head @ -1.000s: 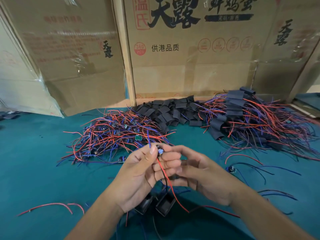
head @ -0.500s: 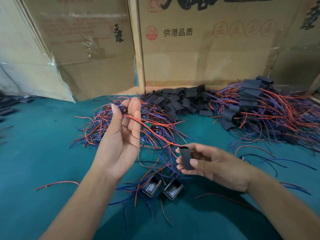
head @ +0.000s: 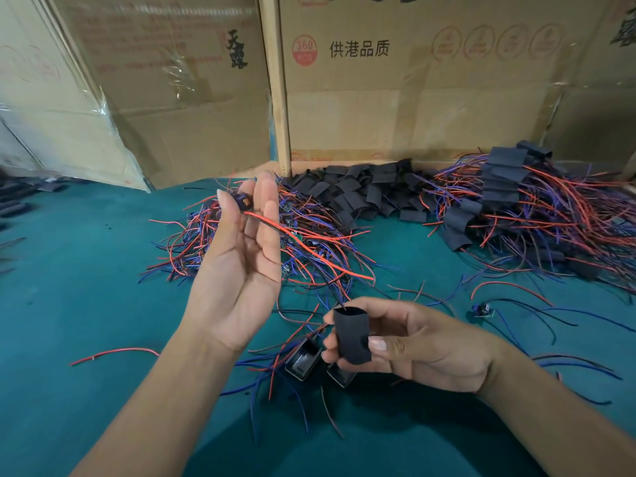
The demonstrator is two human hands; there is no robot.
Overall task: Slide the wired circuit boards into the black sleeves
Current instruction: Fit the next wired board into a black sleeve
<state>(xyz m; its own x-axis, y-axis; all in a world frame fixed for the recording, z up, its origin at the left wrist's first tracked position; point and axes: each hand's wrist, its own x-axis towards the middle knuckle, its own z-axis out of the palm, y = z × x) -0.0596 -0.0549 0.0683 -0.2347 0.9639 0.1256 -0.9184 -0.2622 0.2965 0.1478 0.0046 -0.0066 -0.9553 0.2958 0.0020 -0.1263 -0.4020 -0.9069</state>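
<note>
Left hand (head: 241, 270): raised, palm up, fingertips pinching a small wired circuit board (head: 243, 203) so its red and black wires (head: 309, 249) trail down toward the sleeve.
Right hand (head: 426, 346): thumb and curled fingers grip one black sleeve (head: 351, 335) upright, mouth squeezed open on top, likely to receive the wires first.
Gap: board and sleeve well apart; insertion not yet begun.
Table (head: 86, 270): unsleeved boards (head: 275, 242) behind the left hand, spare sleeves (head: 364, 191) at the cardboard, finished pieces (head: 516, 208) far right.
</note>
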